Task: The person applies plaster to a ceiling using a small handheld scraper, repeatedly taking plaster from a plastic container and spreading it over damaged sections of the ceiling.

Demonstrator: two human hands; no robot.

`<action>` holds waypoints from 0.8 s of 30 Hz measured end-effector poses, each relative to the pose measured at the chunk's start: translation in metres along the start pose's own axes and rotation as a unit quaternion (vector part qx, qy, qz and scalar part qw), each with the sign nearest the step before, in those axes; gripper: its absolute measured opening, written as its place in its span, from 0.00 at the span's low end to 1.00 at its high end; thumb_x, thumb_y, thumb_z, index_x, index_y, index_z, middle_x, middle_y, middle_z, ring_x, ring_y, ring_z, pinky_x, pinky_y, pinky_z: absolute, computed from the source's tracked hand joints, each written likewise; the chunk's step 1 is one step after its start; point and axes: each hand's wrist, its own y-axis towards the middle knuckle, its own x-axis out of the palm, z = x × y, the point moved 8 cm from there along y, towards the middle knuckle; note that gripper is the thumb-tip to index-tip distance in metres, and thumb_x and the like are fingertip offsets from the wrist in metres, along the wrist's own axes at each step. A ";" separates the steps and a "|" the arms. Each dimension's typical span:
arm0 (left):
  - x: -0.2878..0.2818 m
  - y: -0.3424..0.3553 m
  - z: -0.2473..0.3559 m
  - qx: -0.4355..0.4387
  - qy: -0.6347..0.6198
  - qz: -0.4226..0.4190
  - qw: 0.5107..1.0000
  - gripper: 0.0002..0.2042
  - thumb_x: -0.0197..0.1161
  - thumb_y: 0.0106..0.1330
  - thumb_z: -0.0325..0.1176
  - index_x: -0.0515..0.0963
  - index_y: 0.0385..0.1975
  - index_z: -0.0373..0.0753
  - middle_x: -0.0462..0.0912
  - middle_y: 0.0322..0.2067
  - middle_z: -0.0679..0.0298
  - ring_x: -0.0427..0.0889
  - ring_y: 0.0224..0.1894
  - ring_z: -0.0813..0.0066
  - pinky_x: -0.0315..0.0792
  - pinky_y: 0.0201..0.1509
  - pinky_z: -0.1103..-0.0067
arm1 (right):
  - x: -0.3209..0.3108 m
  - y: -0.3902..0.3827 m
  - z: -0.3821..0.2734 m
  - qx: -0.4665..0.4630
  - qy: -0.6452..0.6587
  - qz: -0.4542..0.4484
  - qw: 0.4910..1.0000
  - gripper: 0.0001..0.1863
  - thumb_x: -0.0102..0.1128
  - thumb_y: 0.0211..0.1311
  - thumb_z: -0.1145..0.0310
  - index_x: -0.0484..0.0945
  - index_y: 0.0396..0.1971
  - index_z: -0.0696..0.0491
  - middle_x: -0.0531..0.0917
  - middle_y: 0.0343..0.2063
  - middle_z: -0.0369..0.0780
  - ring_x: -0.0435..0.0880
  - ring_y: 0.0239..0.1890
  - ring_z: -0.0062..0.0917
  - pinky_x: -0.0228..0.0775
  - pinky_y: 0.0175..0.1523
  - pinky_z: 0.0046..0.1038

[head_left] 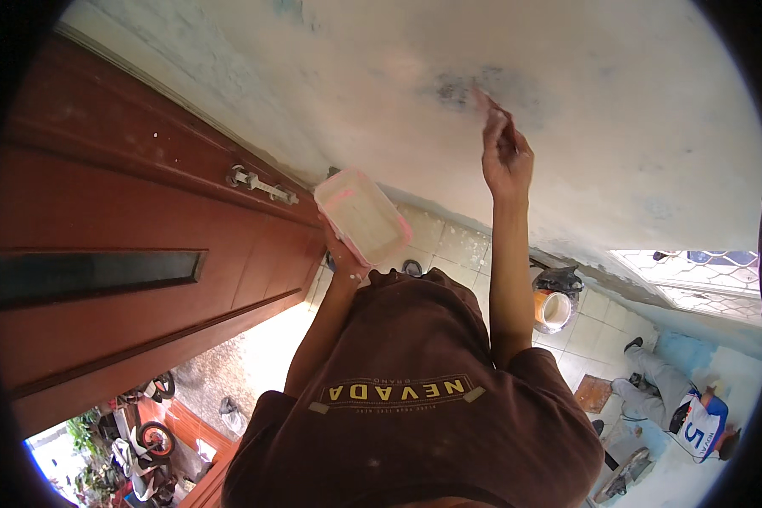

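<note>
My right hand [508, 161] is raised to the pale, patchy wall [618, 118], gripping a thin reddish tool [491, 102], possibly a brush or scraper; its tip is smeared and reaches a dark grey patch [455, 89]. My left hand [344, 252] grips a translucent plastic container [364, 216] with a pink rim, held low beside the wall. Its inside looks pale, and I cannot tell what it contains.
A brown door [118, 212] with a metal bolt fills the left. A bucket [552, 311] and black bag [559, 279] stand on the tiled floor [588, 339]. A person [698, 423] sits at lower right below a grilled window [711, 267]. Motorbikes [152, 444] are outside.
</note>
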 end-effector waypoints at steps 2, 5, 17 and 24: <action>0.014 -0.002 0.003 0.006 -0.005 0.014 1.000 0.37 0.42 0.68 0.70 0.63 0.67 0.48 0.73 0.60 0.62 0.75 0.61 0.58 0.74 0.61 0.53 | 0.016 -0.035 -0.004 -0.028 -0.076 -0.022 0.996 0.15 0.45 0.71 0.77 0.71 0.51 0.70 0.77 0.49 0.50 0.79 0.51 0.31 0.82 0.52 0.29; 0.045 -0.009 0.010 0.028 0.054 0.004 0.998 0.37 0.38 0.71 0.68 0.61 0.69 0.47 0.70 0.64 0.60 0.73 0.63 0.61 0.73 0.64 0.60 | 0.013 -0.082 0.004 -0.027 -0.288 0.014 0.957 0.14 0.51 0.70 0.75 0.73 0.51 0.66 0.79 0.47 0.46 0.80 0.49 0.26 0.81 0.49 0.26; 0.084 0.004 -0.032 -0.032 0.060 -0.083 0.994 0.36 0.37 0.73 0.66 0.62 0.67 0.41 0.72 0.62 0.56 0.74 0.62 0.60 0.71 0.66 0.62 | 0.035 -0.149 0.106 -0.212 -0.852 -0.208 0.431 0.09 0.59 0.61 0.75 0.78 0.41 0.59 0.80 0.26 0.52 0.79 0.24 0.42 0.71 0.32 0.35; 0.088 0.003 -0.043 -0.058 0.009 -0.078 0.995 0.38 0.37 0.71 0.68 0.59 0.70 0.43 0.69 0.65 0.56 0.71 0.65 0.60 0.69 0.68 0.62 | 0.010 -0.134 0.047 -0.054 -0.768 -0.046 0.636 0.12 0.60 0.67 0.69 0.76 0.44 0.62 0.83 0.29 0.45 0.85 0.29 0.30 0.75 0.34 0.29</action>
